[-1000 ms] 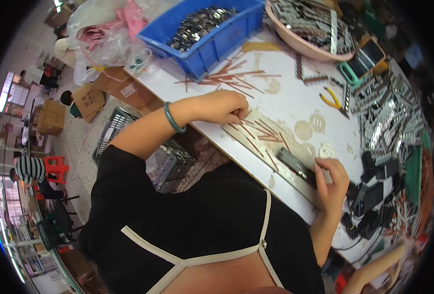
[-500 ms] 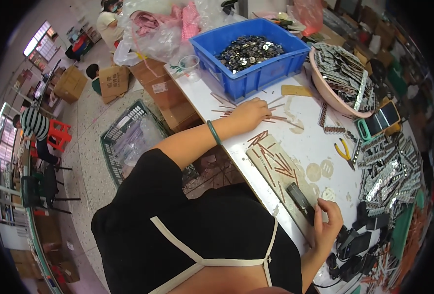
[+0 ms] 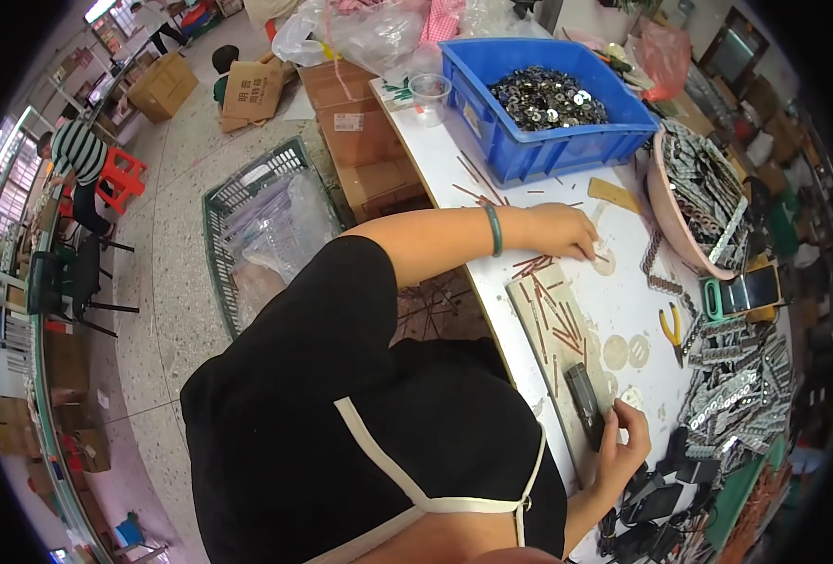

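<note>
My left hand (image 3: pixel 565 231), a green bangle (image 3: pixel 493 230) on its wrist, is over the white table with its fingers bent down and drawn together. A thin reddish-brown strip (image 3: pixel 603 257) shows at its fingertips. More such strips (image 3: pixel 559 320) lie scattered on a pale board (image 3: pixel 526 305) at the table's near edge. On the same board stands a black block-shaped tool (image 3: pixel 583 393). Beside it, my right hand (image 3: pixel 626 444) has thumb and forefinger brought together; anything between them is too small to make out.
A blue bin (image 3: pixel 548 155) of small shiny discs stands at the back, with a clear cup (image 3: pixel 429 96) to its left. A pink basin (image 3: pixel 677 216) of metallic strips, yellow-handled pliers (image 3: pixel 671 329) and a metallic strip pile (image 3: pixel 736 385) are at right. A green crate (image 3: pixel 214 235) sits on the floor.
My left hand has moved nearer, from the loose strips by the blue bin to beside the board's far end. My right hand stays by the black tool. The whole view has shifted.
</note>
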`<state>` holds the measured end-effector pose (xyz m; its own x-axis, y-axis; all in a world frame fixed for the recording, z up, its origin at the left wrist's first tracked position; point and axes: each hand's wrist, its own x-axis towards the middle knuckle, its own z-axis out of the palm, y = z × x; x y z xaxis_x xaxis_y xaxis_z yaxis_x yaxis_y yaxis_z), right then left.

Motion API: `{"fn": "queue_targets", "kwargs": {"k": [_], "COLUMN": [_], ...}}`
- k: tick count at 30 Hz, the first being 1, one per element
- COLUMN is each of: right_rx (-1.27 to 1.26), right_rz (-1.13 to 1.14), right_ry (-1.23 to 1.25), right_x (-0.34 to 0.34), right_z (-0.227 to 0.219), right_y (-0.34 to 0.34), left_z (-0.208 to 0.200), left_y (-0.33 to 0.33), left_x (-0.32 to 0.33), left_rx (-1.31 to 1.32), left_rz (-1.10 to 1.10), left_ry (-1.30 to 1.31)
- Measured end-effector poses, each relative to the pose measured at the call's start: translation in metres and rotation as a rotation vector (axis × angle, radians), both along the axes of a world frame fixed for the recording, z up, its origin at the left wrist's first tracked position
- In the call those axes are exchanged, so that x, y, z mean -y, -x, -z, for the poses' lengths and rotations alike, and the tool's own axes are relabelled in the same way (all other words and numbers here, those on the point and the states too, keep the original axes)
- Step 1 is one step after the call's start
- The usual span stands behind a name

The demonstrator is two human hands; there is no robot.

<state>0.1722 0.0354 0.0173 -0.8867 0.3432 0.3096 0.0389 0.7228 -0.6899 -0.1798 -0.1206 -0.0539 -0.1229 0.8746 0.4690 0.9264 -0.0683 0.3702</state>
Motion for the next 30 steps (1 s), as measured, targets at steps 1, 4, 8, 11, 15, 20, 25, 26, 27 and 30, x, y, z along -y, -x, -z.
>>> {"fn": "queue_targets", "kwargs": {"k": [1,4,8,11,15,20,25,26,27,30], "right_rx": [-0.004,-0.004,-0.006,0.005,-0.004,0.003,0.009,0.013,0.015,0.027], "right_rz": [-0.003,-0.017,-0.065,-0.061,-0.034,-0.032,-0.049,-0.055,-0.058,-0.049], "right_ry": [-0.001,-0.026,-0.04,-0.048,-0.016,-0.014,-0.029,-0.024,-0.022,-0.02], "right_x": [0.0,0.005,0.011,0.01,0.005,0.009,0.007,0.007,0.007,0.007], "right_z": [0.0,-0.001,-0.002,-0.001,0.003,0.0,0.002,0.002,0.002,0.002], "right_y": [-0.001,0.001,0.002,0.003,0.004,0.001,0.001,0.002,0.002,0.002], "left_z": [-0.008,-0.025,-0.021,-0.001,0.011,-0.017,-0.003,0.003,0.003,-0.008], "left_y": [0.0,0.001,0.005,0.008,0.01,-0.013,-0.028,-0.031,-0.037,-0.049], "left_x": [0.013,0.038,0.039,0.029,0.03,0.076,0.112,0.114,0.113,0.105], "left_rx": [0.053,0.08,0.0,-0.045,-0.029,0.121,-0.078,-0.246,-0.245,0.211], "left_rz": [-0.073,-0.196,-0.25,-0.281,-0.293,-0.337,-0.523,-0.567,-0.57,-0.478], "left_ry": [0.07,0.172,0.018,-0.079,-0.038,-0.036,-0.152,-0.19,-0.187,-0.09]}}
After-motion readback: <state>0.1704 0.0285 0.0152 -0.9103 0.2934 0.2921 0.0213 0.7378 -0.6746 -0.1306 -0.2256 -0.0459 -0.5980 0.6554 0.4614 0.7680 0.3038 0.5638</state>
